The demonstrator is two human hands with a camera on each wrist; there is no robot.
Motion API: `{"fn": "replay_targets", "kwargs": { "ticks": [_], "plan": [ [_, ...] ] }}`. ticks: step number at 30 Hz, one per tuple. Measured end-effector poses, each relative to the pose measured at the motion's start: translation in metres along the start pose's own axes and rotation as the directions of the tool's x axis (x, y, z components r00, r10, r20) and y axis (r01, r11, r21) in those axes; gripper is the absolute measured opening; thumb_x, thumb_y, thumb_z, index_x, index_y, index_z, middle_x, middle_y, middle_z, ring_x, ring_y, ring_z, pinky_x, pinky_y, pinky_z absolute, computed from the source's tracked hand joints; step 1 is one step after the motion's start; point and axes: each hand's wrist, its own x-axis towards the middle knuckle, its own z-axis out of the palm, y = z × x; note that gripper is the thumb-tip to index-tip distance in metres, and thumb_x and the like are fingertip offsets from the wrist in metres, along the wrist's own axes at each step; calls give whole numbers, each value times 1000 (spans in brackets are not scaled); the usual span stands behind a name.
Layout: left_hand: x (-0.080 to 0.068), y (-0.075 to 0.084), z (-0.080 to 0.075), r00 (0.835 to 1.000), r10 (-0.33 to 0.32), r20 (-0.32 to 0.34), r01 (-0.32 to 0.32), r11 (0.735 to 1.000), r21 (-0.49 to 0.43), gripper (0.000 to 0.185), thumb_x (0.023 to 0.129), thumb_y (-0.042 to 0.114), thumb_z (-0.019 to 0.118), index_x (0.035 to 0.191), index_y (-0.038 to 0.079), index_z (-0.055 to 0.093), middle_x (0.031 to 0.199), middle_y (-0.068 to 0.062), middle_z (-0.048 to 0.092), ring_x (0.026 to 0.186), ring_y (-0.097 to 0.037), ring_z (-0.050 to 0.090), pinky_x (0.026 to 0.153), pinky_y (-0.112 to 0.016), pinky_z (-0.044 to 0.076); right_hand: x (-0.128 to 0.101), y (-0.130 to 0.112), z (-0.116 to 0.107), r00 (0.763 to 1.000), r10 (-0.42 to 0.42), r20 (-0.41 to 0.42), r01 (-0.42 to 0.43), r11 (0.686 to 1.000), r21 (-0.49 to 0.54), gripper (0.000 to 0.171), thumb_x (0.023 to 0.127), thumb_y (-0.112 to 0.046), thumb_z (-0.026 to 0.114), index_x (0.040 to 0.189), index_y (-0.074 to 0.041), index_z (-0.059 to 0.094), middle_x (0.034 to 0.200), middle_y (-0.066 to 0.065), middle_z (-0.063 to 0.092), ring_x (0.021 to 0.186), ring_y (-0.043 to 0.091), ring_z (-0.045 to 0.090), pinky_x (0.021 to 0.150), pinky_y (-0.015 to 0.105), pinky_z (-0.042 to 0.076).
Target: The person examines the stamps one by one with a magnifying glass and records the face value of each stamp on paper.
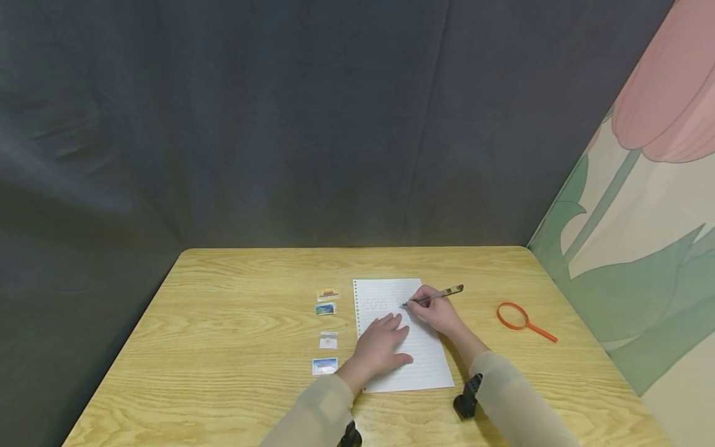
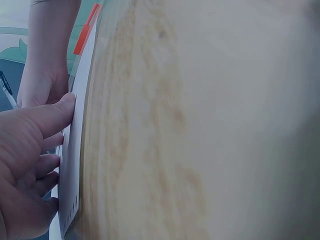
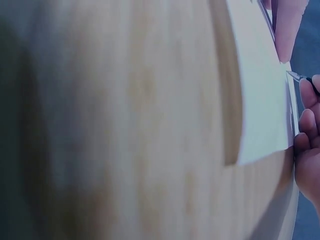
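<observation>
A sheet of lined paper point(image 1: 427, 366) with holes down its left edge lies on the wooden table. Faint handwriting point(image 1: 374, 303) runs across its upper left part. My right hand point(image 1: 440, 313) pinches a pen point(image 1: 447, 292), its tip at the paper just right of the writing. Spread fingers of my left hand point(image 1: 382, 347) rest on the middle of the sheet. In the left wrist view the left thumb point(image 2: 62, 107) lies at the paper's edge. The right wrist view has the pen tip point(image 3: 294, 75) near the sheet, with curled fingers around the pen.
Several small stamp-like pictures, among them a green-blue one point(image 1: 326, 308) and a pale one point(image 1: 328, 340), line up left of the paper. An orange magnifying glass point(image 1: 512, 316) lies to the right. A dark curtain point(image 1: 313, 136) hangs behind the table point(image 1: 234, 347).
</observation>
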Motion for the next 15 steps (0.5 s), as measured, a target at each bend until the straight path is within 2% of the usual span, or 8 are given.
{"fn": "replay_targets", "kwargs": {
  "ticks": [5,15],
  "plan": [
    [-1,0,0,1000,2,-1,-2,1000,-8,62,90,49,67,140,13,58,152,-10,43,142,-26,36,115,-42,30,3,1,-1,999,21,-48,-23,999,-44,5,87,-5,70,88,-4,65,78,1,59,68,15,50,59,23,42],
    [-2,1,-2,1000,-3,0,3,1000,-1,62,90,49,67,141,13,57,152,-10,43,142,-26,36,115,-42,30,7,-3,-1,990,87,-110,-93,994,-50,9,89,-9,70,91,-4,63,81,5,62,71,17,54,61,22,46]
  ]
}}
